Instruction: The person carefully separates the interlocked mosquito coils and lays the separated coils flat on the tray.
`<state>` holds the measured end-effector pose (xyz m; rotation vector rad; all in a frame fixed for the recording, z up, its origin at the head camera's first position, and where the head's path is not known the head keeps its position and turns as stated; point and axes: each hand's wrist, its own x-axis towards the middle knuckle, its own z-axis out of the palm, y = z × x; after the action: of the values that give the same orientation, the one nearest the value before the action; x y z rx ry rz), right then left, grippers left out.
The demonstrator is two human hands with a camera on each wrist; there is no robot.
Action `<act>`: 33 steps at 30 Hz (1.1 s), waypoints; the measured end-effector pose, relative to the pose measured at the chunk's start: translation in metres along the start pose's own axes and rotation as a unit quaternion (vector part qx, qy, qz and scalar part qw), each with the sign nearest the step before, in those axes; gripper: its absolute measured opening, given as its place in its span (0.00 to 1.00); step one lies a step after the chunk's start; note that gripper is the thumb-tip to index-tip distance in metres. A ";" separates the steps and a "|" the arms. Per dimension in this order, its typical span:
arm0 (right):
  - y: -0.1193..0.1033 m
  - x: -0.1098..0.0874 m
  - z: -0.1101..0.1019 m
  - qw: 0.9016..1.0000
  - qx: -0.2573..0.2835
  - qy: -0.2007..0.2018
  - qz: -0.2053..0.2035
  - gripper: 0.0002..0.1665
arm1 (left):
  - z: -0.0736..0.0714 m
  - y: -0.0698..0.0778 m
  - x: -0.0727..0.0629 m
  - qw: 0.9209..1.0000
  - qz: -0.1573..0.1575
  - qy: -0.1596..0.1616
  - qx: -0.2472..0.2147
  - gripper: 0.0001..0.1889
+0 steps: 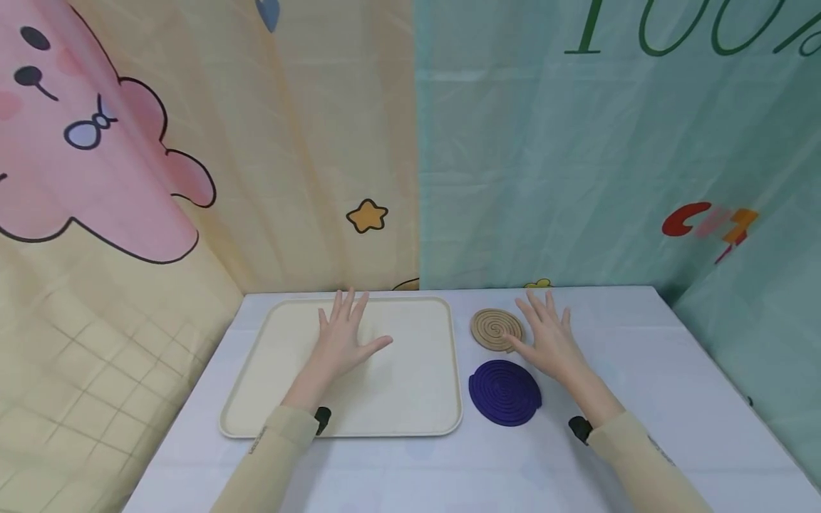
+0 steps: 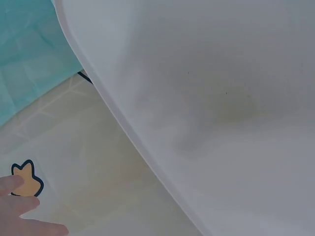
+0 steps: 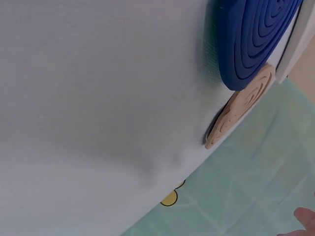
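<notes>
A cream rectangular tray (image 1: 410,402) is set on a white-covered table (image 1: 648,377). Over the tray, the left hand (image 1: 340,342) is held with fingers spread apart. To the tray's right, a tan spiral disc (image 1: 490,328) is laid beside its far half and a purple spiral disc (image 1: 504,393) beside its near half. Farther right, the right hand (image 1: 553,343) is likewise spread, its thumb overlapping the tan spiral disc; contact cannot be told.
</notes>
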<state>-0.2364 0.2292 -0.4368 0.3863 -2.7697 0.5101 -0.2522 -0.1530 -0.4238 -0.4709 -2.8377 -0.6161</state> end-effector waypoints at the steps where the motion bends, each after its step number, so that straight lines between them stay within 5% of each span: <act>1: 0.000 -0.002 0.001 1.000 0.002 0.003 -0.007 0.45 | 0.001 0.001 -0.001 1.000 0.007 0.001 -0.002 0.52; 8: -0.002 -0.020 0.007 0.999 0.031 -0.002 -0.042 0.42 | 0.014 0.011 -0.010 0.999 0.047 -0.027 -0.003 0.48; 13: -0.004 -0.029 0.010 0.996 0.065 -0.050 -0.021 0.42 | 0.024 0.023 -0.015 0.996 0.059 -0.064 -0.030 0.45; 24: -0.004 -0.031 0.018 0.987 0.110 -0.116 0.005 0.45 | 0.056 0.072 -0.010 0.988 0.085 -0.110 -0.074 0.40; 33: -0.005 -0.026 0.026 0.979 0.107 -0.170 0.032 0.45 | 0.081 0.112 -0.002 0.985 0.074 -0.147 -0.044 0.39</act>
<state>-0.2172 0.2203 -0.4675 0.4715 -3.0718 0.8336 -0.2218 -0.0221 -0.4556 -0.8433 -3.0180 -0.6959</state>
